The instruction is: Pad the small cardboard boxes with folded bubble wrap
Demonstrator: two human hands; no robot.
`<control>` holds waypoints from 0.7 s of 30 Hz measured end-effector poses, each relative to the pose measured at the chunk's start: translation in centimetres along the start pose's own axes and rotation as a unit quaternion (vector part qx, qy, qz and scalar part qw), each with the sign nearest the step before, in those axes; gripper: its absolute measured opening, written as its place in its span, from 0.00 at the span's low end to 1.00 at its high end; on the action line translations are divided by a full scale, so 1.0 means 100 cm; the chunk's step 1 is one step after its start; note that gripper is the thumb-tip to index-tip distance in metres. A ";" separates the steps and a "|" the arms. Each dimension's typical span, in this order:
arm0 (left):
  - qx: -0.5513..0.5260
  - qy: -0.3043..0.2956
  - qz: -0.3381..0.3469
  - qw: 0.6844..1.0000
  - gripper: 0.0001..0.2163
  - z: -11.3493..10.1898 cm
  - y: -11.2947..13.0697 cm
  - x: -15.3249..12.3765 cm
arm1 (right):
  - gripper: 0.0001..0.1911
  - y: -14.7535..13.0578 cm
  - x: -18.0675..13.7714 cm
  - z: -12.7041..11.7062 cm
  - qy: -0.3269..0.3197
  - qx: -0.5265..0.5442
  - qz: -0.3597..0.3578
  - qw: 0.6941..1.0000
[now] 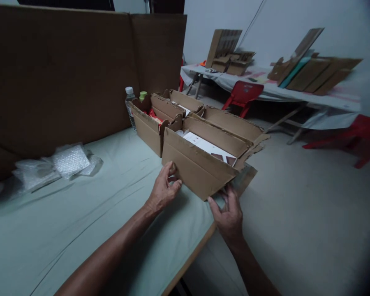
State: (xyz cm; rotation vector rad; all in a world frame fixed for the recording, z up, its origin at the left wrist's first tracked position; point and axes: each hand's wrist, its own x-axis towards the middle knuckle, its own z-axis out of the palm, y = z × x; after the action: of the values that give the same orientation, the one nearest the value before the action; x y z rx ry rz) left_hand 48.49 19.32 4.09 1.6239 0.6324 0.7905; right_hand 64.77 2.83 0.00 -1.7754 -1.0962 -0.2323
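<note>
An open-topped cardboard box (197,166) stands at the near right edge of the table, holding a white sheet or flat carton (208,146) with dark patches. My left hand (165,187) is against the lower left of its front wall, thumb and fingers apart. At the box's lower right corner is my right hand (230,211), thumb at the front and fingers curled round the side, partly hidden. Behind stands another open cardboard box (146,127) with red packets (154,116) inside. More open boxes adjoin these.
A clear bottle (130,105) with a white cap stands behind the boxes. Bubble-wrap bags (69,160) lie at the left on the pale green cloth (111,205). A tall cardboard panel (64,78) walls the back. Red chairs (244,96) and another table (327,100) are beyond.
</note>
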 end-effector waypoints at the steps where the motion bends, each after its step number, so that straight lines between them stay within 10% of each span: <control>1: 0.016 -0.006 0.005 1.000 0.34 0.000 -0.004 -0.006 | 0.33 0.001 0.000 -0.003 -0.009 -0.006 -0.002 1.000; 7: 0.144 -0.005 0.030 0.989 0.21 -0.046 -0.016 -0.079 | 0.17 -0.007 -0.024 -0.028 -0.075 -0.045 0.018 0.996; 13: 0.250 0.031 0.031 0.967 0.18 -0.110 -0.010 -0.175 | 0.12 -0.046 -0.041 0.007 -0.170 0.017 -0.159 0.972; 21: 0.437 0.117 -0.004 0.892 0.19 -0.170 0.015 -0.283 | 0.25 -0.165 -0.055 0.122 -0.459 0.097 -0.405 0.785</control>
State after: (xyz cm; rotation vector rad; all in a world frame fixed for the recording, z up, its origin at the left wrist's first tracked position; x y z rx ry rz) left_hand 17.54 7.91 2.99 2.3429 1.2963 0.7407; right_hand 45.27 11.22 1.46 -1.0754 -2.4687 0.2866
